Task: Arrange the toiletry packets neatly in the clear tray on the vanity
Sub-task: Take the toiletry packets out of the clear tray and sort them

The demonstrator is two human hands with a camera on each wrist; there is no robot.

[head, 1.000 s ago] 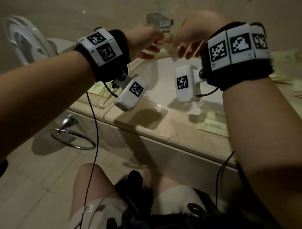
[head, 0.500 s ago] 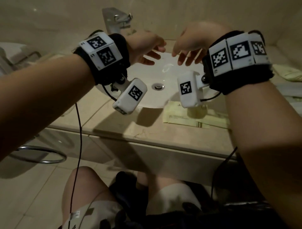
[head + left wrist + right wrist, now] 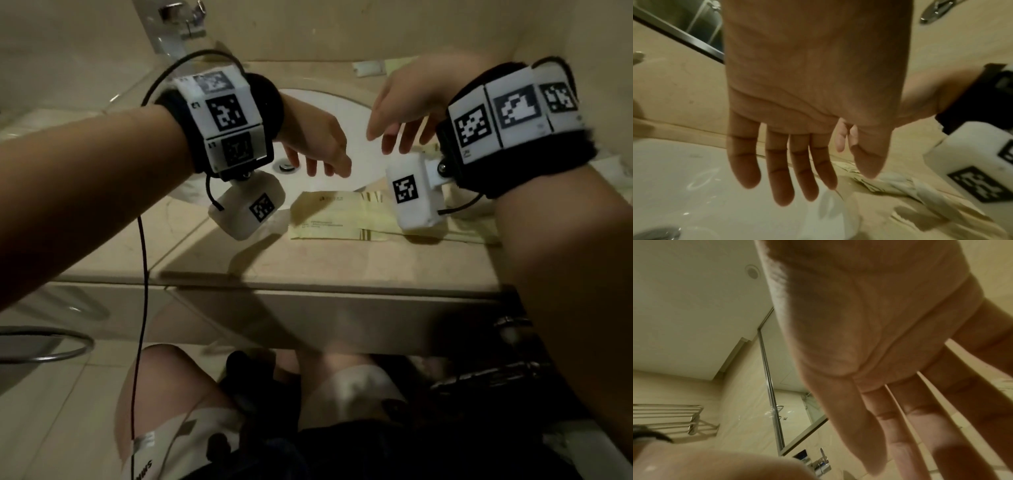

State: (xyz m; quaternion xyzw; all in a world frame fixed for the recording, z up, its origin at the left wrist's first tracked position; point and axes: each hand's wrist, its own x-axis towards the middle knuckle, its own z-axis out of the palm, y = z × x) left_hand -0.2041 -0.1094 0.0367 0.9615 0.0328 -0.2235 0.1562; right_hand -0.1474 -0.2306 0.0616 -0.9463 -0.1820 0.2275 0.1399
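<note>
Both hands hover over the white sink basin (image 3: 346,113), apart from each other and holding nothing. My left hand (image 3: 320,159) hangs with its fingers pointing down near the drain (image 3: 286,167); in the left wrist view the left hand (image 3: 795,162) shows straight fingers. My right hand (image 3: 394,130) is spread, and the right wrist view shows the right hand (image 3: 900,402) with straight fingers. Pale yellow toiletry packets (image 3: 339,216) lie flat on the vanity in front of the basin, below both hands, and the packets (image 3: 892,183) also show beside the basin. I cannot make out the clear tray.
More packets lie at the right edge (image 3: 613,168) and behind the basin (image 3: 370,68). A metal fixture on glass (image 3: 178,20) stands at the back left. The vanity's front edge (image 3: 308,284) runs above my knees. A towel ring (image 3: 44,346) hangs at lower left.
My hands were close together, fingers nearly touching, up by the metal fixture; they have parted and dropped over the basin. The head view has swung towards the sink and packets.
</note>
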